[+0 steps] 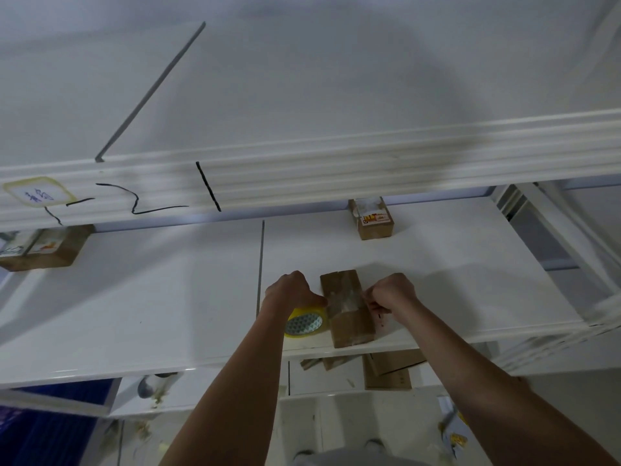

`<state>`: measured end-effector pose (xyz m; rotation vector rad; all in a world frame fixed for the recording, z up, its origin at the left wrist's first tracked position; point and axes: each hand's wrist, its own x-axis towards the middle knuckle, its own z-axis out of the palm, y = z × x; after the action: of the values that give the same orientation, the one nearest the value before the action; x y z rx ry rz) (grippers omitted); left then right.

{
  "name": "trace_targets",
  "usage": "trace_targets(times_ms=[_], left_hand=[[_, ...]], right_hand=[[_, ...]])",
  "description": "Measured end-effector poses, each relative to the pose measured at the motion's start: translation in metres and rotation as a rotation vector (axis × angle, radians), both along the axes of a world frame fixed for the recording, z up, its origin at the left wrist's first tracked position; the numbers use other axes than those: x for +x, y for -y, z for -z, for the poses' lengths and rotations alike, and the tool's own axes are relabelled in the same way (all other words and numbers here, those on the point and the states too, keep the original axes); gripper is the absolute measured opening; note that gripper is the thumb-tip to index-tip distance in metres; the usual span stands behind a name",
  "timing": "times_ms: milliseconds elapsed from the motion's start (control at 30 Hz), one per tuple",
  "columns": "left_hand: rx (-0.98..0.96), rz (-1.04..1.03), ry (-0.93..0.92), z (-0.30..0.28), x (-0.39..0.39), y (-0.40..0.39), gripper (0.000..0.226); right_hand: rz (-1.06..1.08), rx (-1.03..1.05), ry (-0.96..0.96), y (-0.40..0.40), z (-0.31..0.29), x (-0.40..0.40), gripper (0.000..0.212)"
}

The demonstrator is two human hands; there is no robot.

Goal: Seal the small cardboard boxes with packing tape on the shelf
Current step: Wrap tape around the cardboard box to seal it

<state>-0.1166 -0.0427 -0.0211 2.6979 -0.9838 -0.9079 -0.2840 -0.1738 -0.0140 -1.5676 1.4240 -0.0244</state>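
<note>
A small brown cardboard box lies near the front edge of the white shelf. Clear tape stretches across its top. My left hand grips a roll of clear packing tape with a yellow core just left of the box. My right hand pinches the free end of the tape at the box's right edge.
Another small box with a label stands further back on the shelf. A third labelled box sits at the far left under the upper shelf rail. Flattened cardboard lies on the lower level. A white frame post stands right.
</note>
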Motion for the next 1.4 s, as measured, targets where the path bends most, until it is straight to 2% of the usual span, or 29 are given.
trace_targets(times_ms=[167,400,600,633,733,767,867,933,1133,1300,1400], left_hand=[[0.009,-0.008,0.004,0.004,-0.004,0.003,0.07],[-0.009,-0.027,0.016,0.006,-0.003,0.005,0.066],[-0.018,-0.036,0.035,0.009,-0.005,0.005,0.065],[-0.02,-0.035,0.038,0.009,-0.006,0.004,0.063],[-0.018,-0.037,0.044,0.011,-0.008,0.004,0.06],[-0.019,-0.034,0.05,0.01,-0.009,0.004,0.059],[-0.017,-0.023,0.059,0.009,-0.009,0.004,0.058],[-0.01,-0.015,0.064,0.008,-0.01,0.003,0.058],[-0.012,-0.011,0.08,0.011,-0.012,0.003,0.054],[-0.028,0.007,0.101,0.009,-0.012,0.001,0.052],[-0.077,0.035,0.01,0.01,-0.007,-0.002,0.052]], right_hand=[[0.018,0.006,-0.01,0.0,0.004,-0.004,0.006],[-0.082,-0.161,-0.01,0.001,0.017,-0.005,0.006],[-0.084,-0.215,0.011,-0.008,0.018,-0.007,0.004],[-0.095,-0.252,-0.004,-0.012,0.017,-0.007,0.008],[-0.107,-0.413,-0.019,-0.024,0.017,-0.008,0.041],[-0.132,-0.489,-0.017,-0.027,0.016,-0.007,0.044],[-0.331,-0.656,-0.109,-0.037,0.014,-0.003,0.017],[-0.429,-0.655,-0.189,-0.045,0.01,0.002,0.013],[-0.506,-0.673,-0.331,-0.063,0.007,0.02,0.019],[-0.433,-0.618,-0.318,-0.071,0.001,0.033,0.027],[-0.407,-0.525,-0.363,-0.071,-0.003,0.037,0.037]])
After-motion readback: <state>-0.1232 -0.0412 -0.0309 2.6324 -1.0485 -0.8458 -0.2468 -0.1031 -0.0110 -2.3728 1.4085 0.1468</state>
